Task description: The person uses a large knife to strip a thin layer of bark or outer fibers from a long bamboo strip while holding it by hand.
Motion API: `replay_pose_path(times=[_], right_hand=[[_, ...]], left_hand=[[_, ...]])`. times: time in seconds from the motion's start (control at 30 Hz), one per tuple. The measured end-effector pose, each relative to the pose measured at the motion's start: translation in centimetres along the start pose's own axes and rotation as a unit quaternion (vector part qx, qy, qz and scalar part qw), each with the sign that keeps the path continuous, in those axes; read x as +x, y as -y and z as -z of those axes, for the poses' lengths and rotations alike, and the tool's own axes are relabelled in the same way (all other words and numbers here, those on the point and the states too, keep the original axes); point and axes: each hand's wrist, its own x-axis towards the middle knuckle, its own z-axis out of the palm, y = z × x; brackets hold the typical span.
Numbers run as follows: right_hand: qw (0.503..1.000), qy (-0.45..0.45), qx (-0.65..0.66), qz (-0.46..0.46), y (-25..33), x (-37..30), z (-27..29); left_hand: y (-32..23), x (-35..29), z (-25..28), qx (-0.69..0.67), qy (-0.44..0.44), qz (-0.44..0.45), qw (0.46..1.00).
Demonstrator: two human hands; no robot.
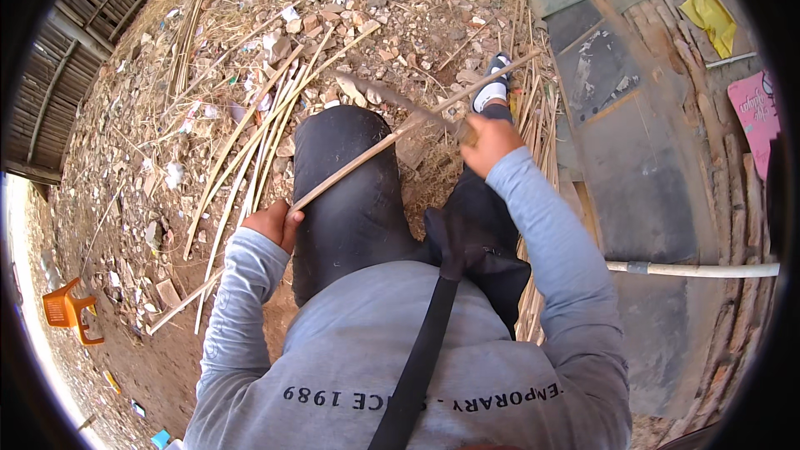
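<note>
– Fingers [283, 218]?
– L hand [273, 225] curled tight round stick [350, 167], R hand [490, 143] closed round knife [392, 97] handle. Stick's over L thigh [346, 217], near L to far R.
– Risk?
– If stick rolls, knife cd skid, poss. cut thigh.

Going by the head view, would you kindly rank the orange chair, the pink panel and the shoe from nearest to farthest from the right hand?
From the right hand:
1. Shoe: just beyond the hand, toward the top of the view.
2. Pink panel: at the view's right edge.
3. Orange chair: across on the far left.
</note>
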Motion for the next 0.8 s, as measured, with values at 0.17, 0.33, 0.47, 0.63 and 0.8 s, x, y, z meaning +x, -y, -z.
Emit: replay_pose_path(times=[0.17, 0.33, 0.47, 0.63, 0.8], right_hand=[[0.992, -0.118, 0.024, -0.044, -4.5, 2.3, -1.0], [0.997, -0.070, 0.001, -0.020, -2.3, 1.3, -1.6], [0.997, -0.070, 0.045, 0.002, -2.1, 0.0, -1.5], [0.986, -0.127, 0.053, -0.090, -5.5, 1.8, -0.9], [0.999, -0.045, 0.018, 0.017, -1.5, -0.2, -0.6]], left_hand=[[-0.1, 0.3, -0.5, 0.007, -0.021, -0.009, 1.000], [-0.1, 0.0, 0.5, 0.024, 0.000, 0.006, 1.000], [0.4, 0.1, 0.0, -0.007, -0.022, -0.017, 1.000], [0.4, 0.7, -0.2, -0.001, -0.004, -0.011, 1.000], [0.7, 0.3, -0.5, -0.011, -0.019, -0.010, 1.000]])
